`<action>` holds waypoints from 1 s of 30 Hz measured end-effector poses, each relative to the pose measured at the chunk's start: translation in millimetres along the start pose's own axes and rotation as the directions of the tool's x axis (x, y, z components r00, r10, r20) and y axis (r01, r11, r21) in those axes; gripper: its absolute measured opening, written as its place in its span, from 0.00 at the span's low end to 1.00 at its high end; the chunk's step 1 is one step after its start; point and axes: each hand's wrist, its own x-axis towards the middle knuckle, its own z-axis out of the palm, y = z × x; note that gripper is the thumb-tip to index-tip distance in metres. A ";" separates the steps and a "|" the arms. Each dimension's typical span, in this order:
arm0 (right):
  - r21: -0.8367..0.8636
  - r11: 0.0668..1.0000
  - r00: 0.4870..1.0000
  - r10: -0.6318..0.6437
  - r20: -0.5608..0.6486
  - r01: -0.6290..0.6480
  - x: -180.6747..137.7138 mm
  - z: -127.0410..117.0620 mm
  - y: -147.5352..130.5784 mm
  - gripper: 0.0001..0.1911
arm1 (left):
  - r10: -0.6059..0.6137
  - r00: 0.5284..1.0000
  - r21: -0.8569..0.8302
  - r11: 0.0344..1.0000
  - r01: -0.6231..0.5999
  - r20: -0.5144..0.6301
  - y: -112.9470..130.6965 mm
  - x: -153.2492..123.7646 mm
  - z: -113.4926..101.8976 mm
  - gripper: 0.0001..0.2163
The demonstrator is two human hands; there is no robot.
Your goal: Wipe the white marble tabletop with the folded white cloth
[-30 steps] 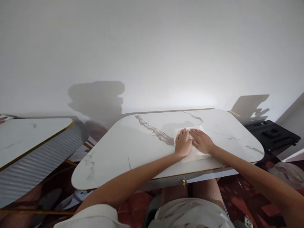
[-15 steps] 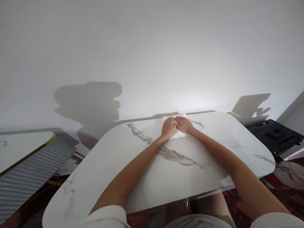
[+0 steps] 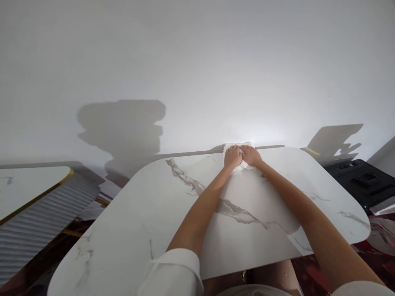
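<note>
A white cloth [image 3: 247, 165] lies at the far edge of a white table [image 3: 148, 197] with grey marble veining. My left hand [image 3: 233, 156] is on the cloth's left half, fingers together and pressed onto it. Beside it, touching at the fingers, my right hand [image 3: 251, 156] bears down on the right half and holds the cloth the same way. Both arms reach straight forward over the tabletop. The cloth's far edge reaches the table's rim by the wall, while its middle is covered by my hands.
A pale wall [image 3: 197, 74] stands right behind the table and carries shadows. To the left is another marble-topped piece [image 3: 33, 185] with a gold rim and ribbed grey side. A black case-like object [image 3: 364, 181] sits beyond the table's right end.
Both hands and the cloth have slid to the right and slightly farther away, to the table's far edge. The camera view has shifted a little too.
</note>
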 end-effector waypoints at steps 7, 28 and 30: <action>-0.049 0.996 0.997 0.070 -0.021 -0.071 -49.2 -9.9 1.3 0.26 | 0.090 0.995 -0.044 0.995 -0.088 0.040 30.2 -26.8 -3.5 0.18; 0.026 0.996 0.993 -0.085 -0.080 0.087 -244.3 -49.3 -102.4 0.27 | -0.052 0.993 -0.494 0.864 0.098 0.107 74.6 -232.6 -64.1 0.27; 0.061 0.991 0.991 -0.115 -0.064 0.119 -260.4 -53.4 -98.4 0.27 | -0.107 0.984 -0.547 0.820 0.169 0.144 87.3 -247.1 -67.3 0.29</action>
